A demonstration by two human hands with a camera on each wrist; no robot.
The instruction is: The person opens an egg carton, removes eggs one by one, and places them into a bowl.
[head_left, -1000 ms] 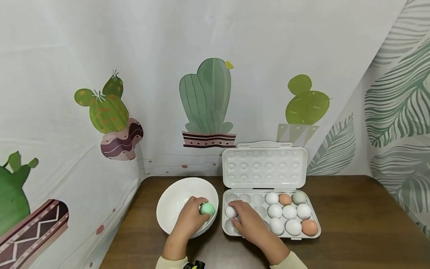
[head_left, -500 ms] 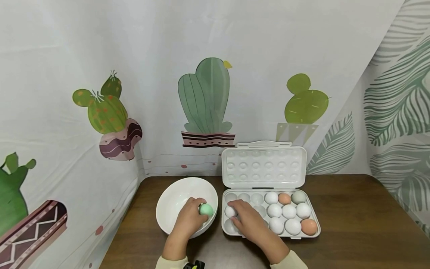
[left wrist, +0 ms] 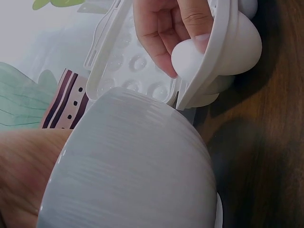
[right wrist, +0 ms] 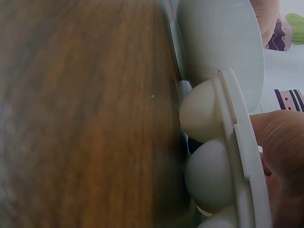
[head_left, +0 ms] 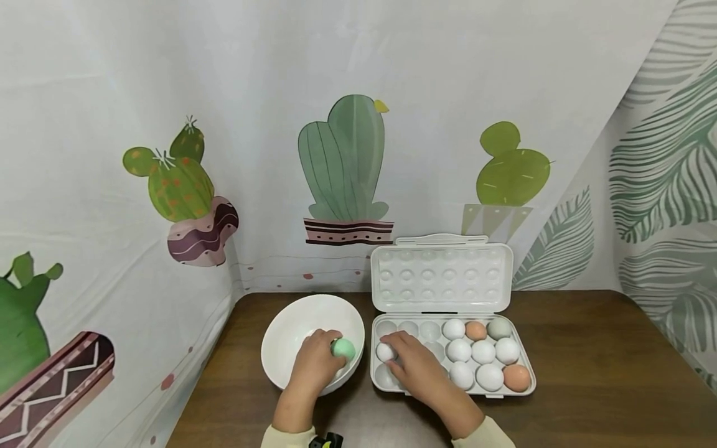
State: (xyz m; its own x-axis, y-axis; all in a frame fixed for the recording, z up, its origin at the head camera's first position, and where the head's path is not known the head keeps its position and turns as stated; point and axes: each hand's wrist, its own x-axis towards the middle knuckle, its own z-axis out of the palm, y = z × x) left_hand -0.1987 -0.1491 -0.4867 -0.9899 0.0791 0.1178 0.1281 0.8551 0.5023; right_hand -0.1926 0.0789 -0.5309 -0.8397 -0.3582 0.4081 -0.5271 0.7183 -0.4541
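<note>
1. Green egg (head_left: 343, 348): pinched in left hand (head_left: 315, 366) grip over white bowl (head_left: 291, 330) rim.
2. White egg (head_left: 384, 352): pinched by right hand (head_left: 416, 368) in egg tray (head_left: 521, 391) on worktop (head_left: 594, 373).
3. Probably light, smooth, brittle; best cradled round middle, never squeezed.

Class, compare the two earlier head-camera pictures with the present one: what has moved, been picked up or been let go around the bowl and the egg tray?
Nothing visibly changed. The left hand still holds the green egg over the white bowl, and the right hand still grips a white egg at the left end of the egg tray. The other eggs and the open lid stayed put.
</note>
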